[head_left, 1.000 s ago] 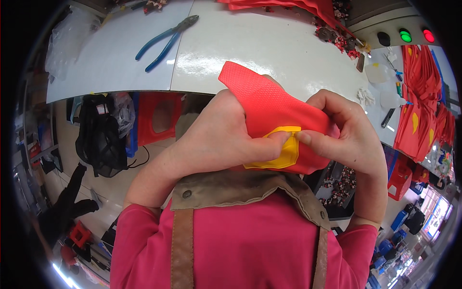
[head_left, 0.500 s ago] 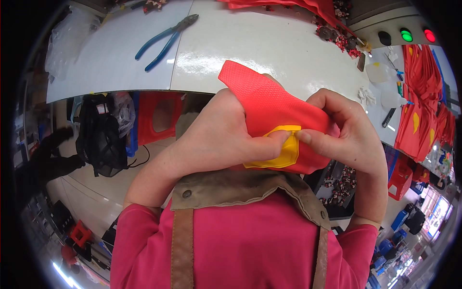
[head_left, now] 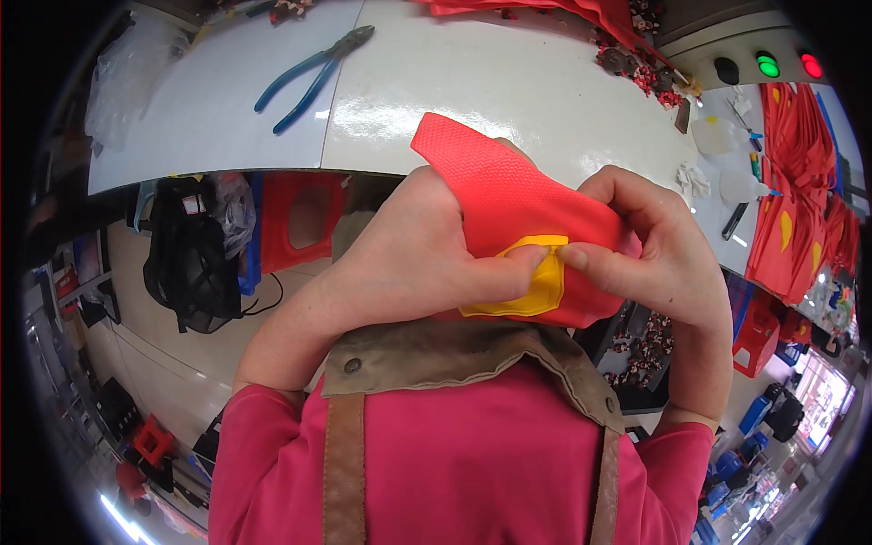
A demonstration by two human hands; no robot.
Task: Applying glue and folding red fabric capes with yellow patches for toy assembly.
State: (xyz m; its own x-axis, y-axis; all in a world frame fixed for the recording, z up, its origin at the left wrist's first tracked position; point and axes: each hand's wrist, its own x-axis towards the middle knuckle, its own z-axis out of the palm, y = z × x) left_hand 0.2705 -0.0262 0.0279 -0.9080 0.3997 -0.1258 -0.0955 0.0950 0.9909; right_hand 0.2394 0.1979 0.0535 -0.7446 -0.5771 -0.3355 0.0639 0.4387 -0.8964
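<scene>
Between my hands, close to my chest, is a red textured, flexible sheet-like piece (head_left: 518,186) with a yellow shaped patch (head_left: 543,289) on its lower part. My left hand (head_left: 431,245) is closed on the red piece, its thumb lying across the yellow patch. From the other side my right hand (head_left: 649,241) grips the red piece, with its thumb tip pressed at the patch's upper right edge. The two thumb tips nearly meet there. Most of my fingers are hidden behind the red piece.
Blue-handled pliers (head_left: 313,77) lie on the white table (head_left: 409,82). A stack of red pieces (head_left: 790,200), some with yellow patches, is at the right near a white bottle (head_left: 740,188). A black mesh bag (head_left: 193,259) hangs below the table's left edge. Dark and red scraps (head_left: 640,77) lie at the back right.
My hands and the red piece stay almost still. At the far left, a dark shape seen half a second ago over the floor is gone from there.
</scene>
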